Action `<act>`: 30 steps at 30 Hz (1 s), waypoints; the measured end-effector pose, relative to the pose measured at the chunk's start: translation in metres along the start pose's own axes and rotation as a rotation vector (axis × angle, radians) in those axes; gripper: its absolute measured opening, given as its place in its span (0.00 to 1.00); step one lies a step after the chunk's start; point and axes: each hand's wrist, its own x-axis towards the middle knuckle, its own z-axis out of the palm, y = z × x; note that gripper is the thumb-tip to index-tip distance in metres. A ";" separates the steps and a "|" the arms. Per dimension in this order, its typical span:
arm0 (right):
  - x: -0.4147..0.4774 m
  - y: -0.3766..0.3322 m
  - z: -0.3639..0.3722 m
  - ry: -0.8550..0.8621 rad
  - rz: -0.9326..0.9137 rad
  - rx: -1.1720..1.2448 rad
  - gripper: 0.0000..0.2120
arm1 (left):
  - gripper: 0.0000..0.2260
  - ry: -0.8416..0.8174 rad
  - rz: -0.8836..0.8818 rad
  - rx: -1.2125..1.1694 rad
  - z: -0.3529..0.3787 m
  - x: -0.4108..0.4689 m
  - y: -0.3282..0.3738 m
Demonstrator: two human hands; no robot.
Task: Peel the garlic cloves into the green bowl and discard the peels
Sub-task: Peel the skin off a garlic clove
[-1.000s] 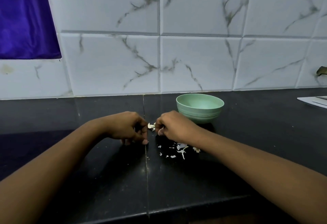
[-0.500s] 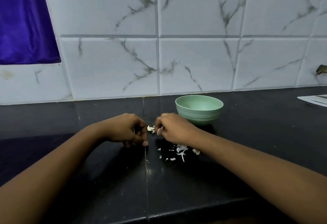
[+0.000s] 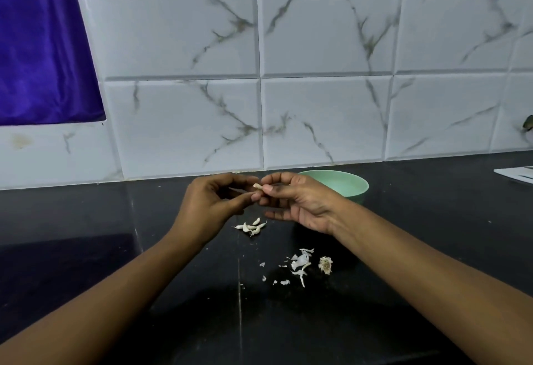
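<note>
Head view, both hands (image 3: 259, 203) pinching garlic clove (image 3: 257, 186), bare counter (image 3: 86, 249) left

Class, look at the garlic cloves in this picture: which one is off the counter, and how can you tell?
The clove pinched between the fingertips of both hands, left hand and right hand. The other cloves lie clustered on the black counter below.

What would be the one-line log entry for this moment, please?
step: peeling | garlic clove pinched by both hands, left hand, right hand | green bowl behind | loose cloves, peels on counter
</note>
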 end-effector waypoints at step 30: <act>-0.002 -0.005 -0.002 0.037 -0.138 -0.338 0.03 | 0.04 0.154 0.131 0.235 0.004 -0.005 0.002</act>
